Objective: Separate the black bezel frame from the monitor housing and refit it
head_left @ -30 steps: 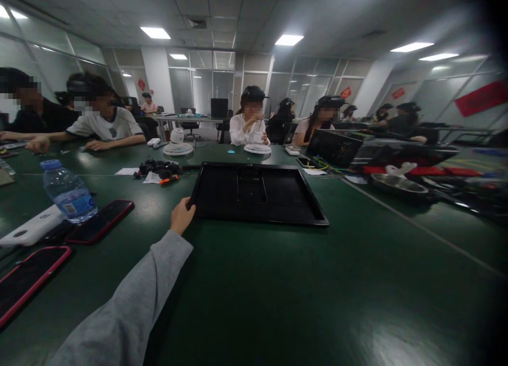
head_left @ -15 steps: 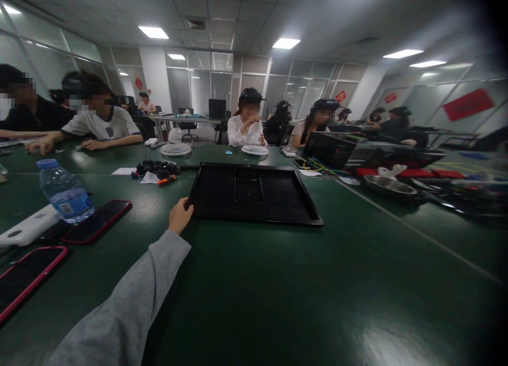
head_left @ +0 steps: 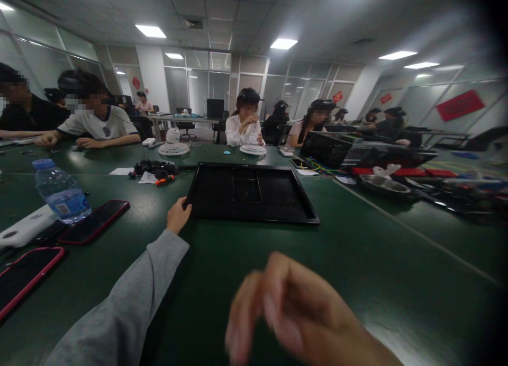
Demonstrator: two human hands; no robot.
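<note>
A shallow black rectangular frame point(head_left: 278, 191), like the back shell of a screen, lies on the green table with a raised rectangular outline inside. My left hand point(head_left: 178, 215) grips its left edge, thumb on top, the grey sleeve reaching in from the lower left. Much closer to the camera, my right hand point(head_left: 289, 313) is held up at the bottom centre, in front of the frame's near edge and not touching it. Its thumb and index finger are bent together, the other fingers blurred; whatever they hold, if anything, is hidden.
On the left are a water bottle point(head_left: 63, 194), two red-edged phones point(head_left: 95, 222) and a white device point(head_left: 27, 227). Black cables with orange parts point(head_left: 159, 170) lie behind. A metal bowl point(head_left: 384, 185) and electronics stand at the right. Several people sit around the table.
My right hand has come into view at the bottom centre. My left hand still grips the frame's left edge, and the whole view has shifted slightly.
</note>
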